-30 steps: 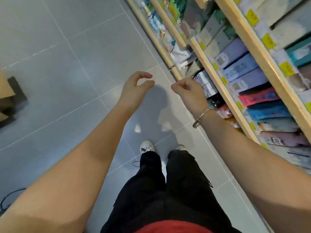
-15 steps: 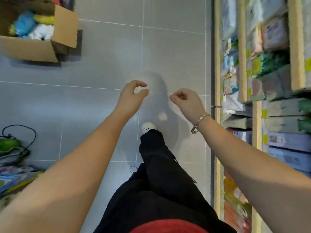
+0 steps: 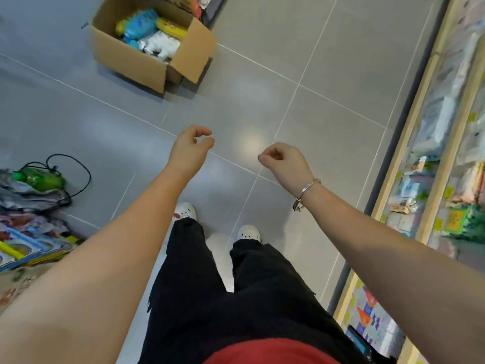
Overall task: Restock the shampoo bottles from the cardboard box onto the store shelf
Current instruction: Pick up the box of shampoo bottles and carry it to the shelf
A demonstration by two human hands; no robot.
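An open cardboard box [image 3: 131,63] stands on the grey tiled floor at the upper left, with blue [image 3: 139,26], yellow [image 3: 172,24] and white [image 3: 162,44] bottles lying inside. The wooden store shelf [image 3: 430,158] runs down the right edge, packed with goods. My left hand [image 3: 190,151] hovers over the floor in the middle, fingers loosely curled, holding nothing. My right hand [image 3: 284,162], with a silver bracelet at the wrist, is curled into a loose fist and is also empty. Both hands are well short of the box.
A green bottle [image 3: 39,179] with a black cord and a pile of bags and colourful packets [image 3: 31,240] lie on the floor at the left. My legs in black trousers and white shoes [image 3: 185,211] stand on the tiles below the hands.
The view has swung left, away from the shelf and toward the box, which now sits closer to the centre. Both hands stay empty and have spread a little apart.
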